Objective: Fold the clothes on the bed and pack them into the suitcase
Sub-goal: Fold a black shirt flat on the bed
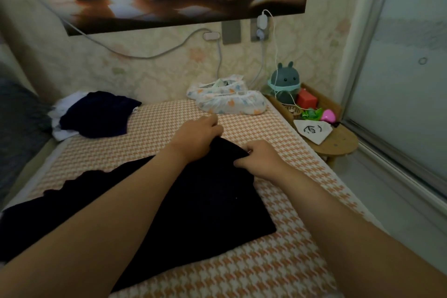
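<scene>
A large dark navy garment (198,210) lies spread flat on the bed (278,271), which has an orange and white houndstooth cover. My left hand (202,132) pinches the garment's far edge. My right hand (260,156) grips the same far edge just to the right. A pile of dark navy and white clothes (96,116) sits at the far left of the bed. No suitcase is in view.
A patterned white bundle (229,101) lies at the bed's far end by the wall. A low wooden side table (338,145) at right holds a teal plush toy (285,84), a red box and small items. A glass sliding door (406,80) stands at far right.
</scene>
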Motion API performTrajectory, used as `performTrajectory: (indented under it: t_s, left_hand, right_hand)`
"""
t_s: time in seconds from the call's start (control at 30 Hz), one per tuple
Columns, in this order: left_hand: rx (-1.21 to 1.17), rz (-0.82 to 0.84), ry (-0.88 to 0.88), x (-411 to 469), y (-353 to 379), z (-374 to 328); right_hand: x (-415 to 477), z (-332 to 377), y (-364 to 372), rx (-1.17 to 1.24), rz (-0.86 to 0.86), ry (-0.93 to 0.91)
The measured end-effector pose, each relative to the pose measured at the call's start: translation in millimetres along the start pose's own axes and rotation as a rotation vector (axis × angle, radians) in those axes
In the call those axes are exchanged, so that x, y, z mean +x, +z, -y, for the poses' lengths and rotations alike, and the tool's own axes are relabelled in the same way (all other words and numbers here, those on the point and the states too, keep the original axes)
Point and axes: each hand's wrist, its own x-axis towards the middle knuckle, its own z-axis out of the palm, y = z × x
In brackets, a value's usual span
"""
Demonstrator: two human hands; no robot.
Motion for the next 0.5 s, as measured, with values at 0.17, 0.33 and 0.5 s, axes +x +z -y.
performTrajectory:
  t_s: [0.17,0.33,0.5]
  left_hand:
    - [0.024,-0.016,-0.159,-68.0,-10.5,31.7]
    - [-0.057,0.169,-0.476,-145.7,0.4,53.0]
    - [-0.444,0.403,-0.779,-176.5,17.1,67.5]
  right_hand:
    - [-16.9,59.7,39.4,-0.006,0.181,-0.067]
    - [-37.5,93.8,108.5,0.028,0.499,-0.114]
    - [-27.2,84.9,125.0,-0.061,0.273,-0.228]
